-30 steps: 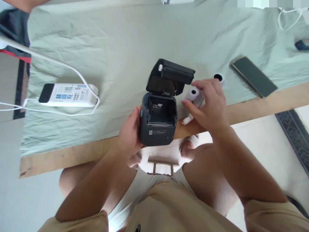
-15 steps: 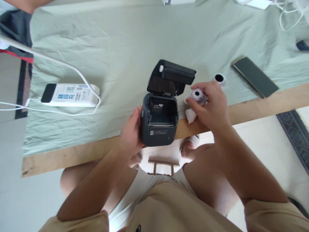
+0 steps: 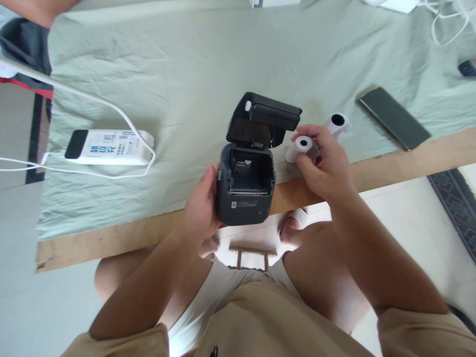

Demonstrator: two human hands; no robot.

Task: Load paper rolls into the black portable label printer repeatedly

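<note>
My left hand [image 3: 203, 201] is closed around the left side of a dark portable label printer [image 3: 243, 208] at the table's front edge. The printer's black lid [image 3: 266, 116] stands raised, and its paper bay is bare inside. To the right, my right hand [image 3: 327, 156] grips a white paper roll [image 3: 295, 151] between thumb and fingers, the hole in its core facing up. Just beyond that hand a second white roll [image 3: 339, 124], with a dark core, rests on the cloth.
A dark phone [image 3: 394, 118] lies to the right. On the left is a white power bank [image 3: 111, 147] with a white cable [image 3: 92, 97] looped over it. A green cloth [image 3: 186, 59] covers the table, whose wooden edge [image 3: 111, 240] shows in front. Another person's arm [image 3: 48, 10] appears at top left.
The loose scrap of paper hanging by my right hand is out of sight, and the roll's side now shows more plainly. My left hand and the printer stay in place.
</note>
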